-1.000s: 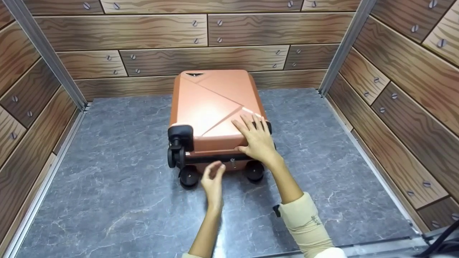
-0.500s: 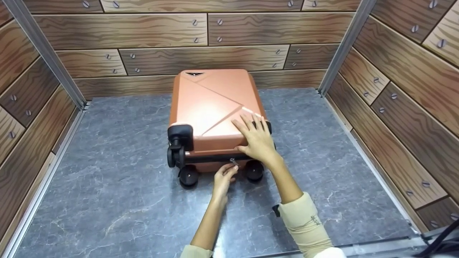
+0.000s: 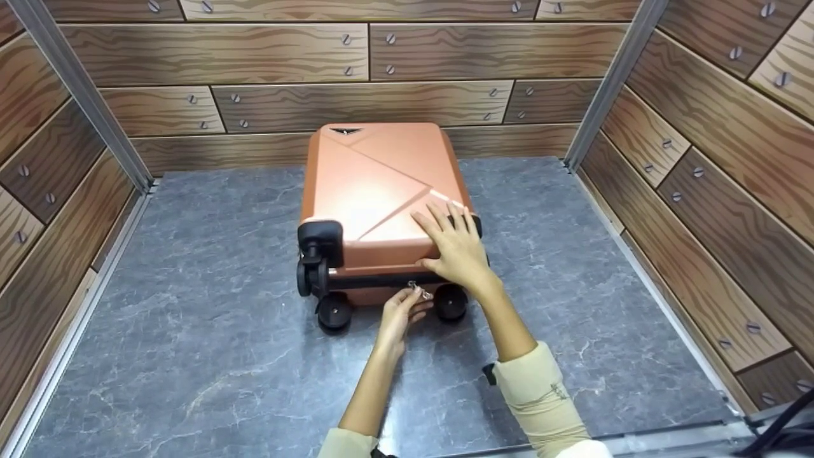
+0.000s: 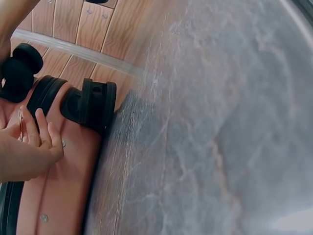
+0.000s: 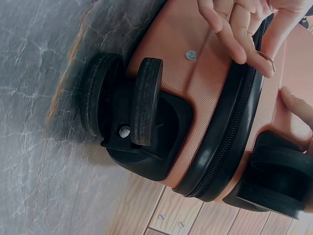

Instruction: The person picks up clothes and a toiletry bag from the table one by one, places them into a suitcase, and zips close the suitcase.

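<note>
A copper-pink hard-shell suitcase [image 3: 375, 172] lies flat on the floor, its wheeled end facing me. My left hand [image 3: 397, 315] pinches a metal zipper pull [image 3: 425, 294] between thumb and forefinger at the black seam of that end. The other left fingers hang loosely beside the shell. With fingers spread, my right hand [image 3: 456, 253] rests on the suitcase's near right corner, thumb over the edge. In the right wrist view, the zipper [image 5: 230, 142] looks closed along the visible stretch of its black band.
Black caster wheels [image 3: 335, 312] stick out from the near end, one of them [image 3: 450, 303] close to the left fingertips. Wood-print walls [image 3: 286, 54] enclose the grey marbled floor [image 3: 210, 305] at the back and sides. Dark cables [image 3: 788, 423] lie at the lower right.
My left hand has moved right and up to the seam and taken hold of the zipper pull, which now tilts rightward. The right hand and suitcase have stayed in place.
</note>
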`<state>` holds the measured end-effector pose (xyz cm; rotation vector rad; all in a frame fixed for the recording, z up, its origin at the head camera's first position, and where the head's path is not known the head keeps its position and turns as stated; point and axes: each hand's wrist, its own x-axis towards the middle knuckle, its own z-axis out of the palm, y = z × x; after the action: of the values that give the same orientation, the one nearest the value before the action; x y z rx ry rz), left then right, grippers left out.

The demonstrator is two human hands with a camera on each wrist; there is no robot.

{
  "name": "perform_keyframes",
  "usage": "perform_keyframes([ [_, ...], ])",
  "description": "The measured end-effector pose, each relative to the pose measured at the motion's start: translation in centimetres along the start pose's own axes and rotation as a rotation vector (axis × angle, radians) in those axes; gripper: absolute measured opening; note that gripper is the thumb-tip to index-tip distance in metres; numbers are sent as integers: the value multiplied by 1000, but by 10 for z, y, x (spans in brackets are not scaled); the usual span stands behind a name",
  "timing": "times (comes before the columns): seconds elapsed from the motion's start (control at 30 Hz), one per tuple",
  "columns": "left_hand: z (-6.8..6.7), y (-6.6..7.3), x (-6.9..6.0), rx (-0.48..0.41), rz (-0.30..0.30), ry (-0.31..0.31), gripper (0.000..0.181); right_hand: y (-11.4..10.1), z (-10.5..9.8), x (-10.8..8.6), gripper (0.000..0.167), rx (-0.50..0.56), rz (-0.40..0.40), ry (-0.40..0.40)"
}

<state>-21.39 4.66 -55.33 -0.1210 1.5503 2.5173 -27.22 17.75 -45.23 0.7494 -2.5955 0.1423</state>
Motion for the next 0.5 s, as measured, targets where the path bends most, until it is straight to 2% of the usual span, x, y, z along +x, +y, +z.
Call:
perform_keyframes([
  [0.37, -3, 2, -6, -49, -10, -6, 13, 0, 0, -1, 83, 1, 10, -26],
  [0.5, -5, 1, -3, -29, -11, -5, 13, 1, 0, 0, 84, 2, 7, -19],
])
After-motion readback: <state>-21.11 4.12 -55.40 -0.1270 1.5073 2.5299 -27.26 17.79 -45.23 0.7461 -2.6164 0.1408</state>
